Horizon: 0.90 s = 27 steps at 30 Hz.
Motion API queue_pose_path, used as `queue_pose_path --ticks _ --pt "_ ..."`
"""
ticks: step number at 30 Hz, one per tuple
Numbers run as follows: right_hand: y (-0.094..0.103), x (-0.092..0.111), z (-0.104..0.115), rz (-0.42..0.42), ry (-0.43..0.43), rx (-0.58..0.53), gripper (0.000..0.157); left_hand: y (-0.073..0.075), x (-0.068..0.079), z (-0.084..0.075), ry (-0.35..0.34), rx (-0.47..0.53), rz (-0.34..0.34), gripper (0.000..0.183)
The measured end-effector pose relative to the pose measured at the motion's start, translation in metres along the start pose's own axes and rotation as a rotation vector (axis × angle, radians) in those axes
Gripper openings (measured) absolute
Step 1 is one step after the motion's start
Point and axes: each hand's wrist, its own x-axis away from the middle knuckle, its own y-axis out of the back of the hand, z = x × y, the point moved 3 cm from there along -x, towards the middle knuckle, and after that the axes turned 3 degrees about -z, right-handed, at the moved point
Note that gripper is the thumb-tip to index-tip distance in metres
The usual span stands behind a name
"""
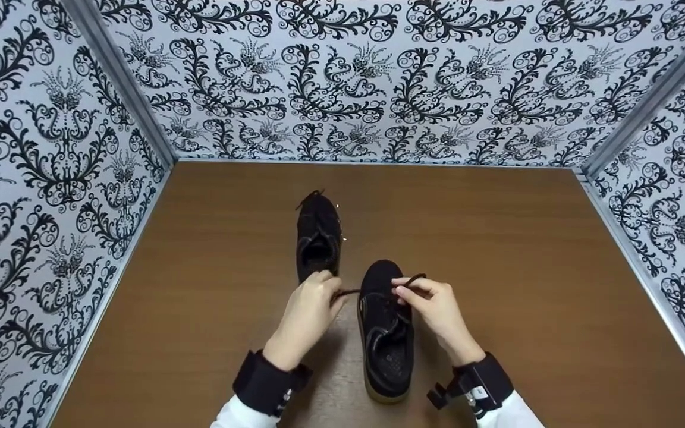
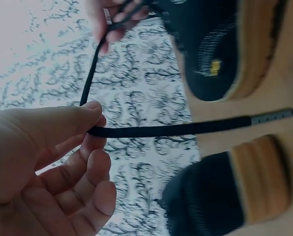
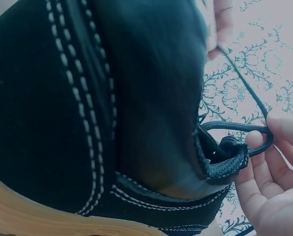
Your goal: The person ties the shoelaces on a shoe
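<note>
Step in hand, as judged from the pictures: tying the lace [image 1: 351, 292] of the near shoe [image 1: 385, 333]. The left hand [image 1: 305, 318] pinches one lace end between thumb and forefinger, its metal tip pointing past the fingers. The right hand [image 1: 437, 312] pinches a small loop of the same lace at its fingertips. To do this well, both strands should stay taut and level across the shoe's front, with each pinch held close to the eyelets so that the loop does not slip.

The near shoe stands on the brown surface [image 1: 527, 267] between the two hands. It is black with white stitching and a tan sole. A second black shoe [image 1: 317, 235] stands just beyond the left hand.
</note>
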Motion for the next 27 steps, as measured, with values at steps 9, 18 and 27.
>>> queue_pose_path --ticks 9,18,27 --pt "-0.001 -0.002 -0.003 -0.023 -0.011 0.010 0.018 -0.039 0.020 0.022 0.094 0.052 0.022 0.013" --pt "0.000 -0.003 -0.004 -0.020 -0.035 0.009 0.017 -0.053 0.035 0.036 0.195 0.176 0.042 0.008" --pt "-0.002 -0.003 -0.002 0.027 -0.044 0.045 0.021 -0.070 0.047 0.036 0.286 0.207 0.112 0.015"
